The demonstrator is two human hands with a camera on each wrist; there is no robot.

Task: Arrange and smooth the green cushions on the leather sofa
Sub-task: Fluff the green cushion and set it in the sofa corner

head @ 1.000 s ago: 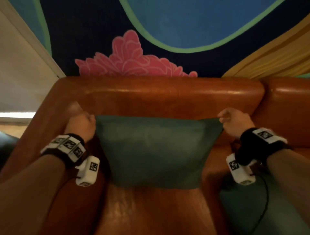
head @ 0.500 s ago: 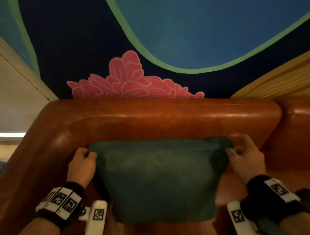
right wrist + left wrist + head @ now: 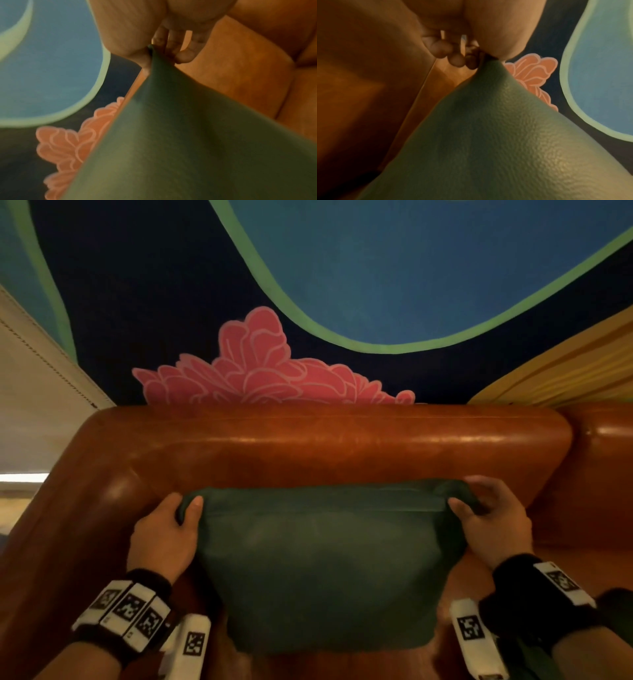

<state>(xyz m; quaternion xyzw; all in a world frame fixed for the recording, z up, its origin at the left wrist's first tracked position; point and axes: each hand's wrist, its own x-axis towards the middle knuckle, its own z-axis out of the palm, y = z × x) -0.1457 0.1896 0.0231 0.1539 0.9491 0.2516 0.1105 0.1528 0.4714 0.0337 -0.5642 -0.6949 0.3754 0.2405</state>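
Observation:
A dark green cushion (image 3: 322, 566) stands upright on the seat of the brown leather sofa (image 3: 308, 446), leaning against its backrest. My left hand (image 3: 164, 534) pinches the cushion's upper left corner, thumb on the front. My right hand (image 3: 489, 525) grips the upper right corner, thumb in front and fingers behind. In the left wrist view the cushion (image 3: 488, 135) narrows to a point between my thumb and curled fingers (image 3: 453, 59). In the right wrist view the cushion (image 3: 188, 135) corner is pinched the same way by my right hand (image 3: 154, 54).
A painted wall with a pink flower (image 3: 260, 371) rises behind the backrest. The sofa's left arm (image 3: 68, 525) curves round beside my left hand. Another sofa section (image 3: 606, 474) adjoins at the right. A dark green shape (image 3: 616, 607) shows by my right wrist.
The cushion has moved back against the backrest with both hands on its top corners. My thumbs have shifted onto the front of the corners and the top edge has slackened and rounded.

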